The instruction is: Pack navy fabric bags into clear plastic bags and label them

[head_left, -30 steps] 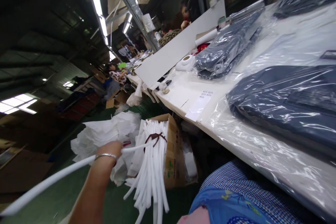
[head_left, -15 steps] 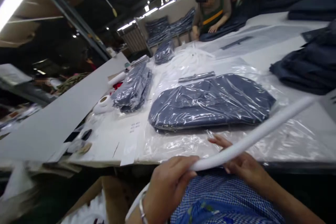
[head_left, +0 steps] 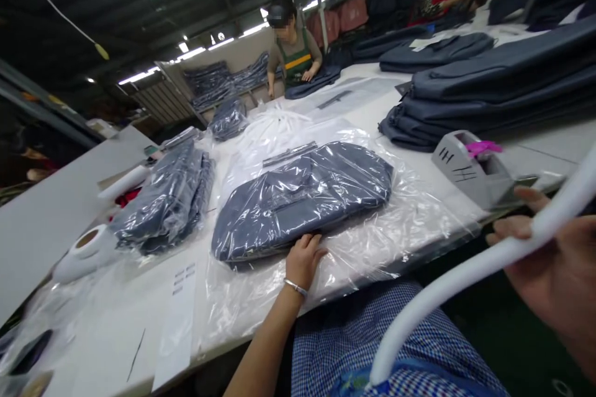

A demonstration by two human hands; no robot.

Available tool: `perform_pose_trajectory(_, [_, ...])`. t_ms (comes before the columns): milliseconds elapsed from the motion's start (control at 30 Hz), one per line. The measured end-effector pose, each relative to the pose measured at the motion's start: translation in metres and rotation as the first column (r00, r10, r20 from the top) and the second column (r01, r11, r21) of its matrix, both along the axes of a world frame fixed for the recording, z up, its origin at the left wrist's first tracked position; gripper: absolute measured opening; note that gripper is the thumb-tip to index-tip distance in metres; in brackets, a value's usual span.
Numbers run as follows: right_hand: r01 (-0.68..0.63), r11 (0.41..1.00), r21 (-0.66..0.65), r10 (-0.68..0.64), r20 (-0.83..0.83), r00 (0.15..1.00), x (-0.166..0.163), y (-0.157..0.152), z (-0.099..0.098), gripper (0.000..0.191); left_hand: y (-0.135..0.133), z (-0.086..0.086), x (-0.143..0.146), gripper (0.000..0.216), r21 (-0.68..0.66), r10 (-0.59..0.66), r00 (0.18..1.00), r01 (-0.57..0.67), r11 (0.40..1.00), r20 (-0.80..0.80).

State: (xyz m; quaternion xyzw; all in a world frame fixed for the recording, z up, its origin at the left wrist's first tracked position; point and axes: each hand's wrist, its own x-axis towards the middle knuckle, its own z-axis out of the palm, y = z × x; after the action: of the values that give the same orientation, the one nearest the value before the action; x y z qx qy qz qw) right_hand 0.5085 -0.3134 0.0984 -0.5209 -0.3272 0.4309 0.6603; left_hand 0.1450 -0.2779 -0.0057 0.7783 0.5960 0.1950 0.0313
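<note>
A navy bag (head_left: 335, 208) in clear plastic wrapping lies on the table in front of me. My left hand (head_left: 302, 262) is at its near edge, fingers bent and closed on the wrapped edge; the fingertips are partly hidden. On the far right my right hand (head_left: 549, 279) holds a long white foam tube (head_left: 447, 279) with fingers around it. The tube curves down across my lap, its lower end against my blue checked apron (head_left: 354, 335). Loose clear plastic (head_left: 363, 260) spreads under and around the wrapped bag.
Wrapped navy bags (head_left: 162, 192) and a white roll (head_left: 88, 248) lie left. A grey holder (head_left: 465, 167) with something pink stands right, before stacked navy bags (head_left: 488, 93). White strips (head_left: 274, 130) lie behind. Two people (head_left: 295, 49) work at the far side.
My left hand has let go of the foam tube and moved forward onto the wrapped bag. My right hand has carried the tube to the right. The view has turned right.
</note>
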Motion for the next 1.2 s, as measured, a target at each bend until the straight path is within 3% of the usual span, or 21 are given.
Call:
perform_pose_trajectory(133, [0.003, 0.999, 0.049, -0.004, 0.016, 1.000, 0.012, -0.003, 0.013, 0.047, 0.003, -0.005, -0.001, 0.025, 0.004, 0.010, 1.000, -0.010, 1.000, -0.006])
perform_pose_trajectory(200, [-0.050, 0.999, 0.002, 0.051, -0.034, 0.998, 0.013, -0.004, 0.005, 0.040, 0.002, 0.001, -0.002, 0.023, 0.005, 0.017, 1.000, -0.017, 1.000, 0.001])
perform_pose_trajectory(300, [-0.247, 0.961, -0.123, 0.229, -0.144, 0.963, 0.004, -0.008, -0.016, 0.033, 0.000, 0.016, -0.002, 0.024, 0.026, 0.052, 0.999, -0.052, 0.998, 0.017])
perform_pose_trajectory(433, [-0.552, 0.806, -0.213, 0.440, -0.407, 0.800, -0.036, -0.025, -0.037, 0.029, -0.005, 0.029, 0.001, 0.025, 0.044, 0.051, 0.999, -0.051, 0.998, 0.004])
perform_pose_trajectory(533, [-0.722, 0.663, -0.195, 0.520, -0.574, 0.633, -0.071, -0.041, -0.043, 0.027, -0.005, 0.025, 0.004, 0.029, 0.014, -0.062, 0.997, 0.062, 0.998, -0.041])
perform_pose_trajectory(600, [-0.790, 0.592, -0.161, 0.569, -0.611, 0.551, -0.089, -0.050, -0.047, 0.027, -0.002, 0.017, 0.005, 0.037, -0.009, -0.125, 0.990, 0.125, 0.992, -0.069])
perform_pose_trajectory(700, [-0.860, 0.495, -0.126, 0.646, -0.608, 0.462, -0.102, -0.059, -0.059, 0.028, 0.002, 0.009, 0.007, 0.021, -0.015, -0.136, 0.987, 0.135, 0.991, -0.086])
perform_pose_trajectory(800, [-0.883, 0.455, -0.118, 0.685, -0.588, 0.431, -0.106, -0.067, -0.074, 0.030, 0.001, 0.012, 0.008, 0.020, -0.009, -0.135, 0.986, 0.135, 0.991, -0.093])
perform_pose_trajectory(867, [-0.904, 0.418, -0.093, 0.725, -0.565, 0.393, -0.106, -0.071, -0.082, 0.031, -0.001, 0.021, 0.008, 0.019, 0.005, -0.132, 0.987, 0.133, 0.991, -0.095])
perform_pose_trajectory(967, [-0.958, 0.285, -0.029, 0.861, -0.431, 0.269, -0.109, -0.074, -0.079, 0.032, 0.000, 0.047, 0.007, 0.023, 0.051, -0.093, 0.993, 0.097, 0.994, -0.074])
perform_pose_trajectory(1100, [-0.997, 0.071, 0.008, 0.944, -0.324, 0.065, -0.129, -0.072, -0.070, 0.034, 0.019, 0.098, 0.003, 0.025, 0.127, -0.063, 0.998, 0.064, 0.990, -0.018])
perform_pose_trajectory(1200, [-0.995, -0.095, 0.005, 0.932, -0.350, -0.091, -0.168, -0.074, -0.089, 0.042, 0.041, 0.142, 0.002, 0.024, 0.168, -0.085, 0.996, 0.081, 0.982, 0.016])
